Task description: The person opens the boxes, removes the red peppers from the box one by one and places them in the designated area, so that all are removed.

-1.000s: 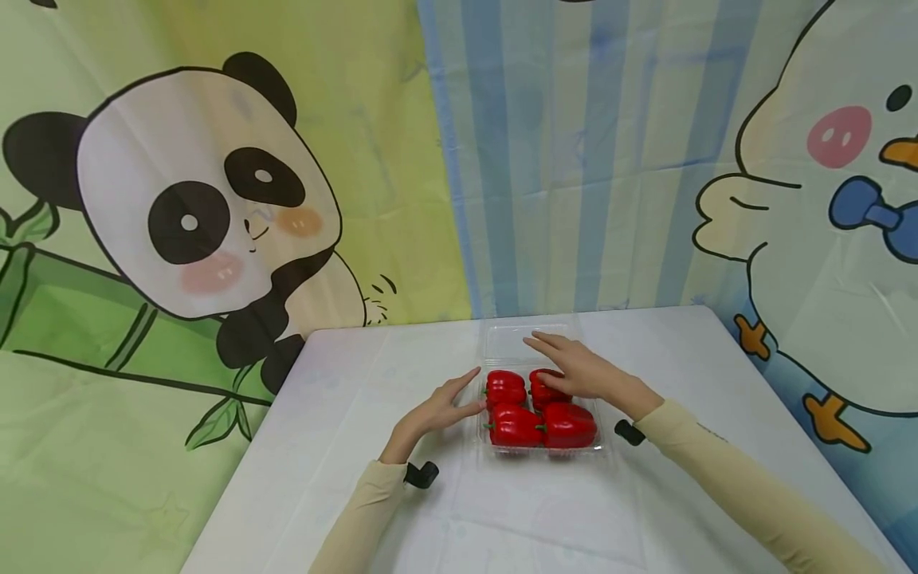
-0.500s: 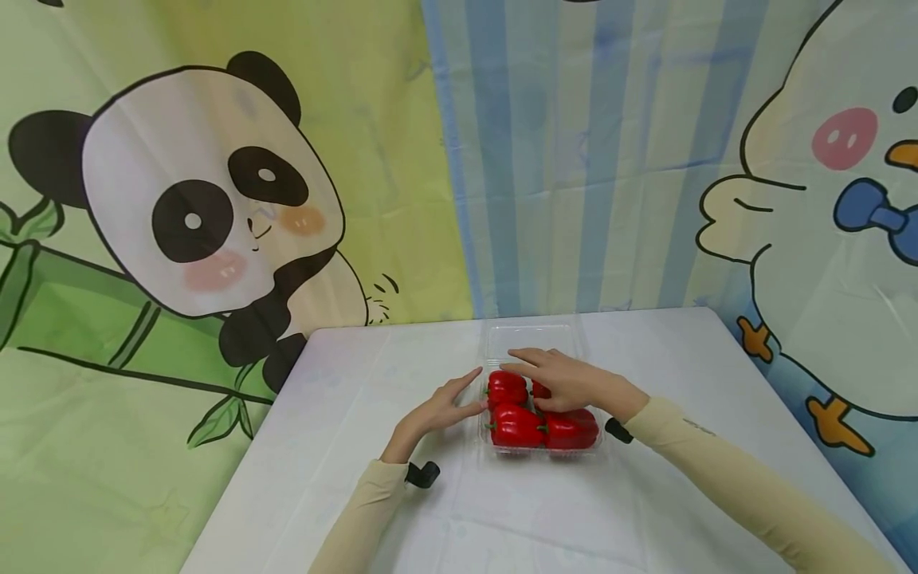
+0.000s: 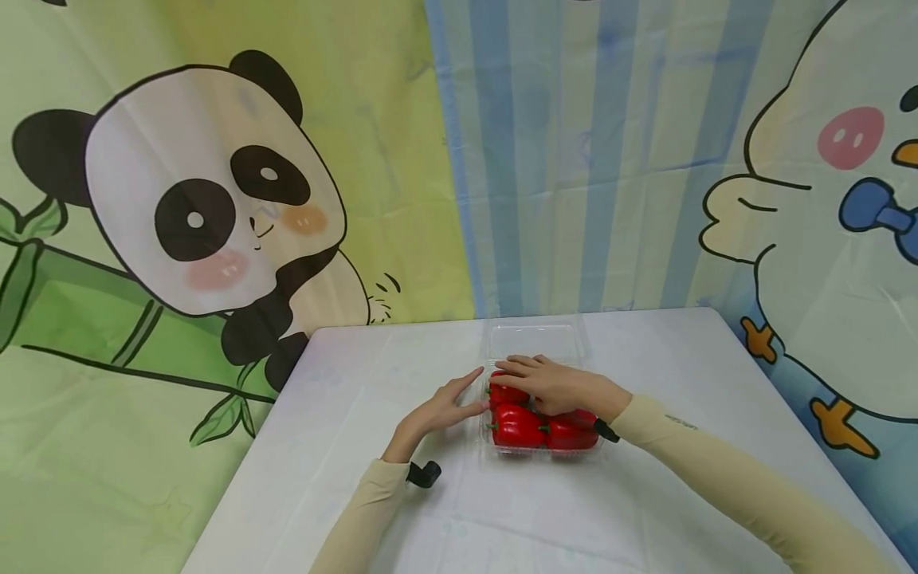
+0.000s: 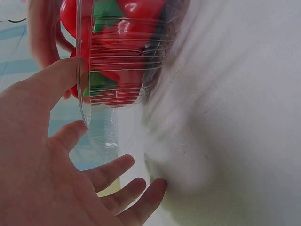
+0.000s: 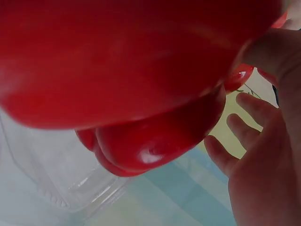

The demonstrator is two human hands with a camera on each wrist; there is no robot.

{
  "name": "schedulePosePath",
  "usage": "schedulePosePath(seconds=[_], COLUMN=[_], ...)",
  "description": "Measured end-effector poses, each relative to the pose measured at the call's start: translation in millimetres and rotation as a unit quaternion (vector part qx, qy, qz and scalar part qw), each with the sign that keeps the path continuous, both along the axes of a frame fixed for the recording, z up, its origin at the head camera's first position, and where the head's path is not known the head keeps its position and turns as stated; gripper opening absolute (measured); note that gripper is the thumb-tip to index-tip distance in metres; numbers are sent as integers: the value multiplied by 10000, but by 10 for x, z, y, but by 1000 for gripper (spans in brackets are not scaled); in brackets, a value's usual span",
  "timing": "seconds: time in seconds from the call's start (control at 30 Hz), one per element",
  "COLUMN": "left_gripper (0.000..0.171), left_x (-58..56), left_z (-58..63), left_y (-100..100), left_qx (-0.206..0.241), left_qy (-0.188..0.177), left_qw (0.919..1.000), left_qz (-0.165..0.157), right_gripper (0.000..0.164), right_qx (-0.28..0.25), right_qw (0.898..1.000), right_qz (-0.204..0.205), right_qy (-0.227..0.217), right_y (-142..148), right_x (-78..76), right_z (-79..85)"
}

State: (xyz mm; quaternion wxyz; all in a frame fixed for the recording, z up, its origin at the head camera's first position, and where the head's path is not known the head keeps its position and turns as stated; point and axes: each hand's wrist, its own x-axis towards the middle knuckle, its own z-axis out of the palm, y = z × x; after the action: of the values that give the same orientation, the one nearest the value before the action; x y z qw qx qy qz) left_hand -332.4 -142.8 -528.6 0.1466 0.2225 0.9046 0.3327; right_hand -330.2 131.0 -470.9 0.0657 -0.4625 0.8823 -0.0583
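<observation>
Red bell peppers fill a clear plastic clamshell box [image 3: 495, 453]. Two stand in the front row, a left pepper [image 3: 518, 428] and a right pepper [image 3: 571, 434]. Behind them the back left pepper [image 3: 508, 394] shows partly, while the back right one is hidden beneath my right hand [image 3: 555, 384]. That hand lies over the peppers with its fingers extended leftward; in the right wrist view its thumb is against a large near pepper [image 5: 127, 61]. My left hand [image 3: 435, 410] is at the box's left side, thumb tip at the rim [image 4: 83, 106], the other fingers spread and relaxed.
The box's lid [image 3: 534, 339] lies folded back toward the far edge of the white-covered table [image 3: 373, 446]. A printed cloth with a panda [image 3: 215, 191] and blue stripes hangs behind. Small black wrist cameras sit below each hand, such as the left wrist camera [image 3: 425, 474].
My right hand has moved left and slightly toward me, from the back right pepper to over the middle and back left pepper. The left hand stays at the box's side.
</observation>
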Motion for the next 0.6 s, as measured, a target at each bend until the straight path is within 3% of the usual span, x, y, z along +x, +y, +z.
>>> schedulePosePath(seconds=[0.37,0.6], left_gripper=[81,80], left_x=[13,28], left_z=[22,40], left_y=[5,11], left_qx=[23,-10], left_qy=[-54,-35], left_qw=[10000,10000], left_qz=[29,22], right_gripper=[81,81], right_qx=[308,410], right_qw=[9993,9991], right_qz=[-186,-94], right_qy=[-70,24], right_y=[-97,-116], right_x=[-28,-46], right_z=[-61,-39])
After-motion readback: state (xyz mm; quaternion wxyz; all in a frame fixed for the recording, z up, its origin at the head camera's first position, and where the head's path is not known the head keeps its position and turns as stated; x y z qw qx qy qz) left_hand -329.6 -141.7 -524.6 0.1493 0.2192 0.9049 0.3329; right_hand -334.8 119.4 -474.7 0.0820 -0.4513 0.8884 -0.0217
